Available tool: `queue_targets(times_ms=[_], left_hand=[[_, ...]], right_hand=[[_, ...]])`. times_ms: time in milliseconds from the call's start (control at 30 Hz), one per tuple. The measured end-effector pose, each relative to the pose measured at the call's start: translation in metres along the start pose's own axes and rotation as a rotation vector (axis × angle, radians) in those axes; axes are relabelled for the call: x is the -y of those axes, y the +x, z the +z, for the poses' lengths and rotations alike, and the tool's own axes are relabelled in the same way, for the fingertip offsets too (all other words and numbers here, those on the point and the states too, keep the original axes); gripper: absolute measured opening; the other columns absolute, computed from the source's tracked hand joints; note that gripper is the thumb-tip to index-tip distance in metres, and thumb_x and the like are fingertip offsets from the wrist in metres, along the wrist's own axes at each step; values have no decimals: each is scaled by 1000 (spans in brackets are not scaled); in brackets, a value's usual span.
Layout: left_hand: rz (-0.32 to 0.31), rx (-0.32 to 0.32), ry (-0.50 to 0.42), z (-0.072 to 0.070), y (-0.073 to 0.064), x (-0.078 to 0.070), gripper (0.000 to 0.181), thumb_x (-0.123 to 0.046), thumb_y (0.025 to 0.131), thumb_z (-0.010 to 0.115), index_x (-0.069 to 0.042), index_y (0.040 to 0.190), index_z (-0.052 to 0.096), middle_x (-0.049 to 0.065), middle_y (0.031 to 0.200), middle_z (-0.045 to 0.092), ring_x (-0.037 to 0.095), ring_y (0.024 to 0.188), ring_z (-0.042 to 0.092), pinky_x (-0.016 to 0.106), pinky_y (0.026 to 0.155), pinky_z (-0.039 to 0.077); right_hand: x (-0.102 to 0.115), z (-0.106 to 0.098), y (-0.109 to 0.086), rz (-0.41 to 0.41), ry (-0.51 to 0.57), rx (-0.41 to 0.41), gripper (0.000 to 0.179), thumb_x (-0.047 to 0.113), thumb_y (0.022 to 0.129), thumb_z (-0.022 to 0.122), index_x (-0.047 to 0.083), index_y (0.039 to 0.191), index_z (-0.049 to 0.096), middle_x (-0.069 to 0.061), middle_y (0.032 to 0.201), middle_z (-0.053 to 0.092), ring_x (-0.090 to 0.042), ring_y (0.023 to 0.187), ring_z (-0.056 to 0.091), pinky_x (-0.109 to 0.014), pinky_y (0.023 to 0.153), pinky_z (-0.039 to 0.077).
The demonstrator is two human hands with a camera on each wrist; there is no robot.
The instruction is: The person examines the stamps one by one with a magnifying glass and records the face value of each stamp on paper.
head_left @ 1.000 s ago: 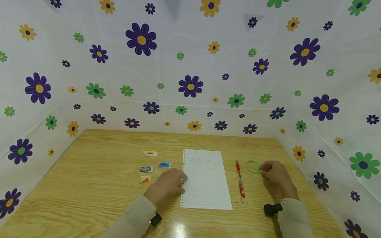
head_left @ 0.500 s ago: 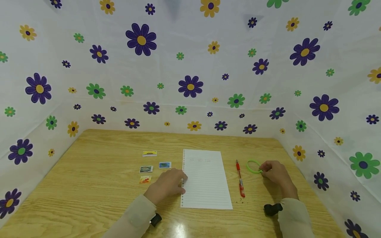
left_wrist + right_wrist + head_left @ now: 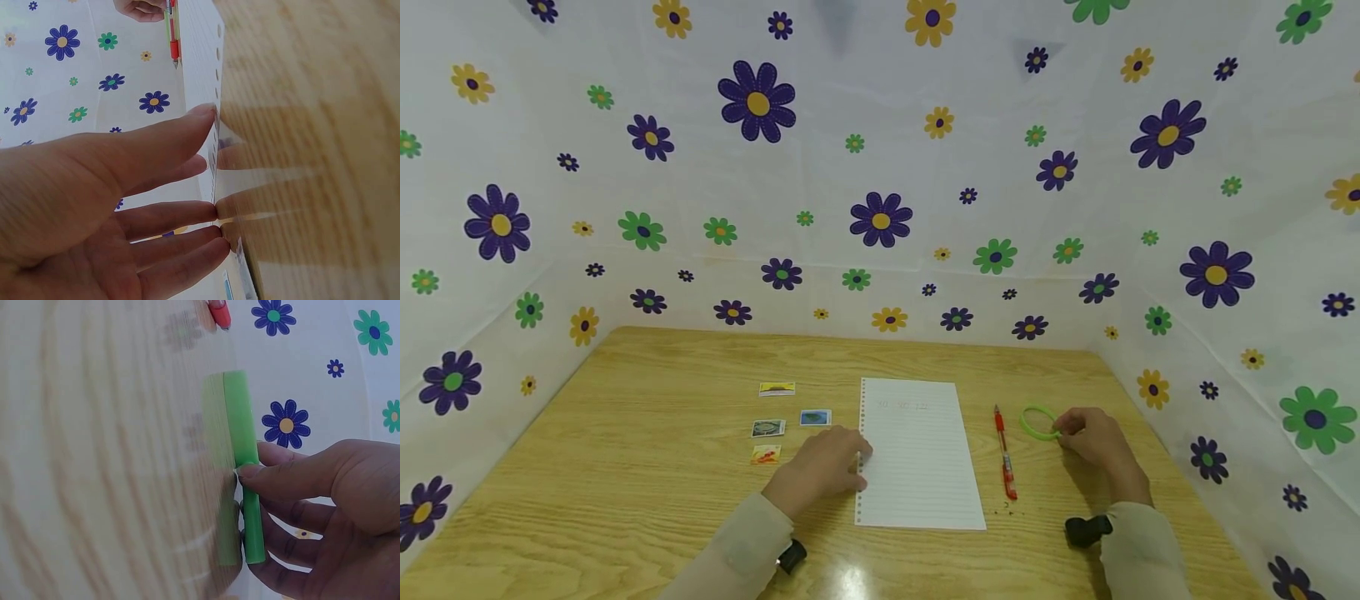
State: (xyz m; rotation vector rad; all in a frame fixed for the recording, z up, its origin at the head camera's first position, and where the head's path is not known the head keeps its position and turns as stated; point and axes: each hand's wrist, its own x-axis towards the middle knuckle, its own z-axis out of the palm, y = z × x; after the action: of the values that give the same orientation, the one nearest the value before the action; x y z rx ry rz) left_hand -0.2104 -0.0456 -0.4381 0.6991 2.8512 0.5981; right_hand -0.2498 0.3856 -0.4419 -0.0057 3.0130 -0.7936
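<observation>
My left hand (image 3: 816, 467) rests at the left edge of a ruled, hole-punched sheet of paper (image 3: 917, 467). Its fingers are spread and fairly straight; in the left wrist view the fingertips touch down along the punched edge. Faint writing runs across the top of the sheet. On the right side of the table, my right hand (image 3: 1097, 437) pinches the near-right rim of a bright green ring (image 3: 1033, 432). The right wrist view shows this green band (image 3: 240, 425) standing on its edge, thumb on one side and fingers on the other.
Between the sheet and the ring lies a red pen (image 3: 1004, 454), with small dark bits (image 3: 1009, 510) below it. Several small picture cards (image 3: 777, 388) lie left of the sheet on the wooden table (image 3: 647, 400). A flower-print sheet (image 3: 820, 167) encloses the back and sides.
</observation>
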Motion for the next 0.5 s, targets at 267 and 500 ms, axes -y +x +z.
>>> queue_targets(times_ms=[267, 500], left_hand=[[4, -3, 7, 3, 0, 3, 38, -21, 82, 88, -8, 116, 77, 9, 121, 74, 24, 101, 65, 44, 85, 55], [7, -6, 4, 3, 2, 3, 39, -21, 82, 88, -8, 117, 76, 10, 120, 74, 24, 100, 64, 44, 85, 54]], right_hand=[[7, -3, -6, -18, 13, -31, 12, 0, 89, 69, -2, 101, 72, -21, 100, 71, -34, 91, 66, -39, 73, 54], [31, -1, -6, -125, 19, -87, 10, 1, 92, 69, -1, 101, 73, -18, 96, 72, -30, 86, 68, -46, 77, 57]])
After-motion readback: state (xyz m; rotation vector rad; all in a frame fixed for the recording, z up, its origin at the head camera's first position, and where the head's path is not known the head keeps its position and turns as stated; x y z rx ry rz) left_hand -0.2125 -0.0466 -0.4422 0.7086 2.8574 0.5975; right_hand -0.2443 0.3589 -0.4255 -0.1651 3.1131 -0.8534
